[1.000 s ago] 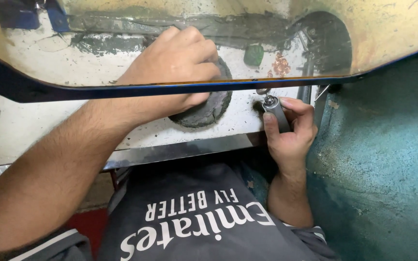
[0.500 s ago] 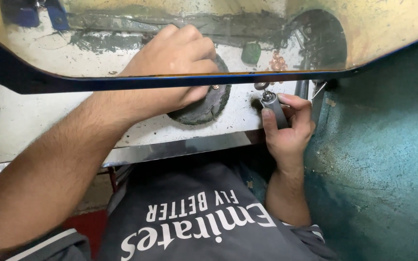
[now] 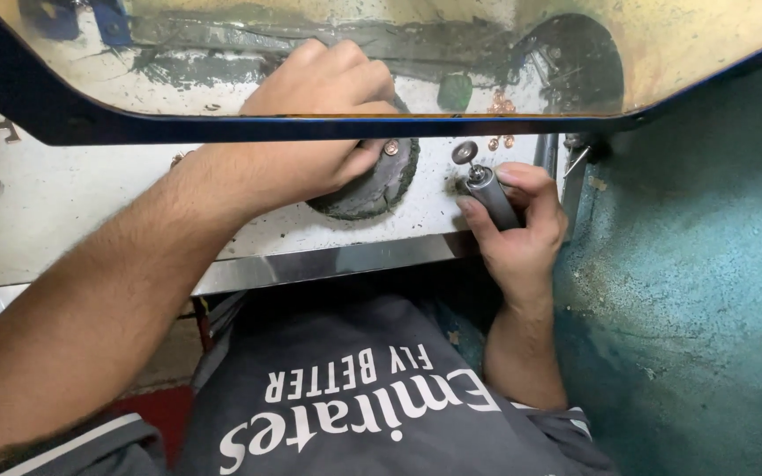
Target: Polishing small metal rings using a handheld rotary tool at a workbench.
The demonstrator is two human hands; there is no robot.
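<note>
My left hand [image 3: 310, 132] reaches forward under a clear shield and pinches a small copper-coloured piece [image 3: 391, 148] at its fingertips, above a round black pad [image 3: 381, 185] on the white bench. My right hand [image 3: 518, 225] grips a grey rotary handpiece [image 3: 491, 196], its small disc tip [image 3: 464, 152] pointing up and left, a short way to the right of the copper piece and apart from it.
A clear shield with a dark blue rim [image 3: 310, 126] spans the top. Behind it sit a green blob [image 3: 454, 91], several small copper pieces [image 3: 501, 104] and a dark round opening [image 3: 575, 62]. A teal wall [image 3: 698, 282] stands on the right. The bench has a metal front edge [image 3: 337, 262].
My left hand drew back a little and now shows the copper piece at its fingertips. My right hand tilted the handpiece so its disc tip is in view.
</note>
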